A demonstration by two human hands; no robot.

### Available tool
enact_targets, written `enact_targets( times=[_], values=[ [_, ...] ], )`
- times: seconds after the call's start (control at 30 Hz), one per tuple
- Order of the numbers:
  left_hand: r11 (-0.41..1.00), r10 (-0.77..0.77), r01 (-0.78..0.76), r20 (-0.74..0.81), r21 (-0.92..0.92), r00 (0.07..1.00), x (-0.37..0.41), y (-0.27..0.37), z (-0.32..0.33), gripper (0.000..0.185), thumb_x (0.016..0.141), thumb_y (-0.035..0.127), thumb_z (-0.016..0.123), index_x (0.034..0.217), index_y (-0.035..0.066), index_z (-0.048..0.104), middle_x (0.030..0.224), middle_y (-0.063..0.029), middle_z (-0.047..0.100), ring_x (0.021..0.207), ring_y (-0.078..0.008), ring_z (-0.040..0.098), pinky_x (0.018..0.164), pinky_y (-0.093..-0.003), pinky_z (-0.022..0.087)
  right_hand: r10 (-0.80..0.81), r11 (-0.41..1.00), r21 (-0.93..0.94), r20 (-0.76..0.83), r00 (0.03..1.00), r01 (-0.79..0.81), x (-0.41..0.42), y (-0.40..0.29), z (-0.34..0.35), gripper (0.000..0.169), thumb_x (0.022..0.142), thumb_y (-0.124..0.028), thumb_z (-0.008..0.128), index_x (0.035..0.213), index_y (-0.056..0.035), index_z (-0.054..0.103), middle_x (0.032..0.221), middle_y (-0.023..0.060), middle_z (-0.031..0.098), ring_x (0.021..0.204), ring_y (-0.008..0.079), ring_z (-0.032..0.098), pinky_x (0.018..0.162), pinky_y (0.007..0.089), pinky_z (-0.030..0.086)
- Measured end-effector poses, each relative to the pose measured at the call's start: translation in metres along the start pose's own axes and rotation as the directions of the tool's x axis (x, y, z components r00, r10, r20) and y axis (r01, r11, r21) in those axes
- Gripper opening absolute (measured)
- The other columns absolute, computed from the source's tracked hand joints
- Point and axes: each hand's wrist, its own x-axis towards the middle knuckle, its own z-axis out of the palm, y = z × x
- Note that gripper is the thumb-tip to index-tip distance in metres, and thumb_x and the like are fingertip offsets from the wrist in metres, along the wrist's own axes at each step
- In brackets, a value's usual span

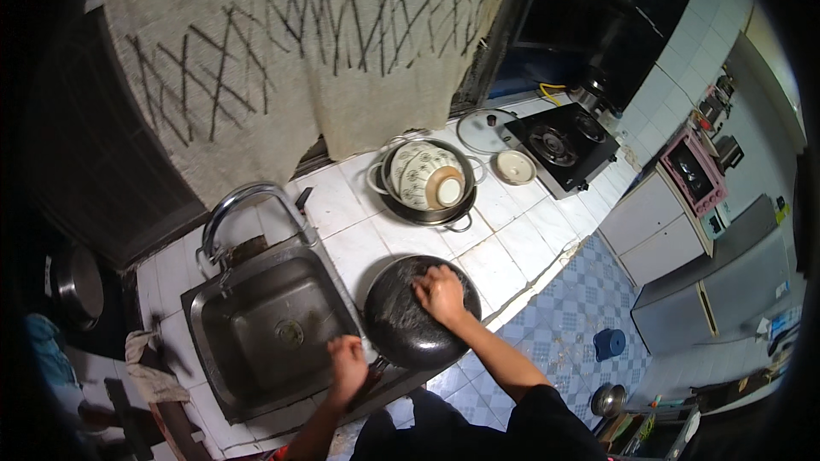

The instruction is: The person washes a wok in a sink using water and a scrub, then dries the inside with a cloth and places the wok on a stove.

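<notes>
A black wok [397, 326] lies on the tiled counter beside the sink, apparently bottom up, with a dull, scuffed patch on its surface. My right hand [442, 294] rests on that patch with bent fingers; whether something thin is under the fingertips is hidden. Close to the wok's dark handle [379, 366], my left hand [348, 362] hovers at the right rim of the steel sink [256, 358], its fingers curled. I cannot make out anything in its grasp. A curved chrome faucet [246, 191] arches over the sink.
Patterned bowls [423, 173] sit stacked in metal pots [419, 214] behind the wok. Further right are a small bowl [514, 168], a glass lid [483, 130] and a black gas stove [557, 141]. A cloth [150, 365] hangs left of the sink. On the floor stands a blue stool [608, 344].
</notes>
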Motion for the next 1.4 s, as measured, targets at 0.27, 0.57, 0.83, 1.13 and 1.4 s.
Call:
enact_targets(
  times=[0.27,0.57,0.83,1.13,1.4],
  values=[
    [0.532,-0.438,0.727,0.594,-0.433,0.675,0.251,0.048,0.099,0.047,0.083,0.016,0.054,0.124,-0.004,0.042,0.113,-0.0215,0.055,0.097,-0.0335,0.057,0.088,-0.0413,0.043,-0.206,0.974,0.105,0.048,0.977,0.200,-0.037,0.010,-0.022,0.018,0.069,-0.015,0.066,0.087,-0.0111,0.069,0.072,0.0027,0.050,0.070,0.0209,0.049,0.058,0.0331,0.041],
    [0.411,-0.495,0.842,0.690,-0.348,0.527,0.328,0.071,0.179,0.044,0.070,0.020,0.055,0.108,-0.001,0.045,0.116,-0.0236,0.046,0.110,-0.0408,0.047,0.093,-0.0622,0.034,-0.232,0.956,0.188,0.026,0.972,0.223,-0.038,0.030,-0.014,0.021,0.071,-0.020,0.065,0.091,-0.0140,0.068,0.074,-0.0011,0.050,0.074,0.0169,0.048,0.059,0.0292,0.041],
    [0.392,-0.462,0.863,0.743,-0.318,0.484,0.353,0.106,0.236,0.037,0.067,0.026,0.061,0.096,0.005,0.053,0.121,-0.0141,0.041,0.116,-0.0387,0.037,0.094,-0.0698,0.023,-0.239,0.948,0.222,0.023,0.971,0.228,-0.041,0.034,-0.007,0.021,0.073,-0.019,0.058,0.091,-0.0112,0.064,0.074,0.0013,0.050,0.073,0.0182,0.048,0.058,0.0301,0.040],
    [0.394,-0.488,0.855,0.711,-0.338,0.506,0.366,0.157,0.256,0.047,0.078,0.035,0.057,0.118,0.012,0.047,0.126,-0.0145,0.041,0.116,-0.0369,0.038,0.097,-0.0617,0.027,-0.262,0.930,0.271,0.016,0.965,0.248,-0.038,0.032,-0.010,0.023,0.074,-0.021,0.059,0.095,-0.0148,0.066,0.070,0.0009,0.049,0.068,0.0193,0.048,0.055,0.0317,0.038],
    [0.823,-0.336,0.440,0.318,-0.360,0.887,0.268,0.142,0.074,0.057,0.079,0.008,0.061,0.132,0.002,0.040,0.124,-0.0187,0.049,0.115,-0.0247,0.047,0.096,-0.0341,0.037,-0.167,0.976,0.163,0.152,0.974,0.142,-0.026,0.034,-0.001,0.020,0.075,-0.021,0.059,0.093,-0.0142,0.065,0.077,0.0070,0.051,0.072,0.0251,0.051,0.059,0.0372,0.041]
  ],
)
